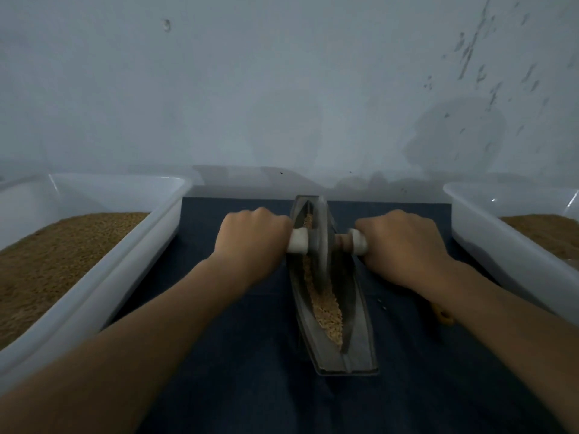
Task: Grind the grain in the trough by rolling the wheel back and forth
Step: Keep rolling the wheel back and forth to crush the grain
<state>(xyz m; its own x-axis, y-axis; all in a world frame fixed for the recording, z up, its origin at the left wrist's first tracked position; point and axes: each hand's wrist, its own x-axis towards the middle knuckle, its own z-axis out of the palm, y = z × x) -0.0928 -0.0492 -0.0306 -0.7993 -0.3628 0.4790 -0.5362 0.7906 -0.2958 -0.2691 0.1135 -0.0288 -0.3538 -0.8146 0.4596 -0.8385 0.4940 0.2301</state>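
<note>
Wheel (321,220) first: it reads as a thin, dark metal disc standing on edge in the trough (360,324), toward the far end, with its rim down in the groove. I judge it heavy and stiff, so its own weight should do the crushing and my job is only to steer. Being so narrow, it would tip sideways if one side dropped, so the place to hold it is where I have it, on the white-wrapped handles (297,242) of the axle on either side of the disc. My left hand (250,236) is curled round the left one and my right hand (404,242) round the right, both fists closed with knuckles up. The fingertips are hidden underneath.

Grain (329,311) lies in a loose tan strip along the groove, most of it nearer me than the disc and a little beyond it. It looks whole, light and apt to spill over the rim if I roll hard. The trough lies lengthwise on a dark blue cloth (235,355), which I suspect could creep under it. A left tub (141,261) of brown material stands beside the cloth, a right tub (488,245) opposite, and a pale wall (282,89) behind.
</note>
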